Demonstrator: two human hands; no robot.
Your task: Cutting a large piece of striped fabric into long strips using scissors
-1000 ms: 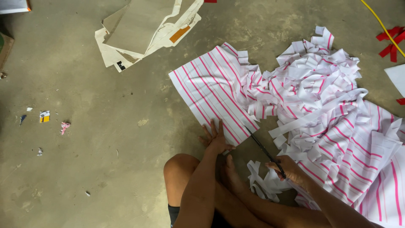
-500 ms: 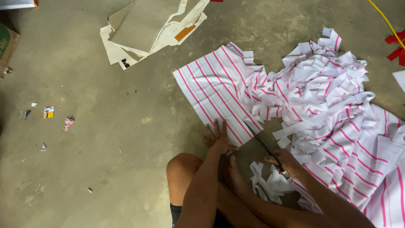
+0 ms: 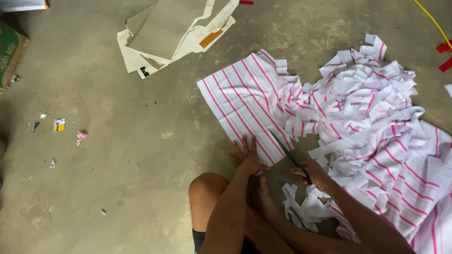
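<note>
1. Striped paper (image 3: pixel 245 108) lies flat on the concrete floor (image 3: pixel 117 155), at the centre of the frame.
2. I see the left hand (image 3: pixel 247 157) spread wide, pressing its lower edge.
3. Right hand (image 3: pixel 314 173) grips scissors (image 3: pixel 288 155), blades in the paper.
4. Cut strips (image 3: pixel 367 108) are piled at the right.

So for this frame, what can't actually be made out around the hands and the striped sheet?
- Head view: the scissors handles are wrapped by the right hand, so the grip is hidden.
- The sheet edge under the left hand is covered by the palm.
- The pile of cut strips runs off the right edge.
- The green box is cut by the left edge.
- The floor scraps are too small to identify.
</note>
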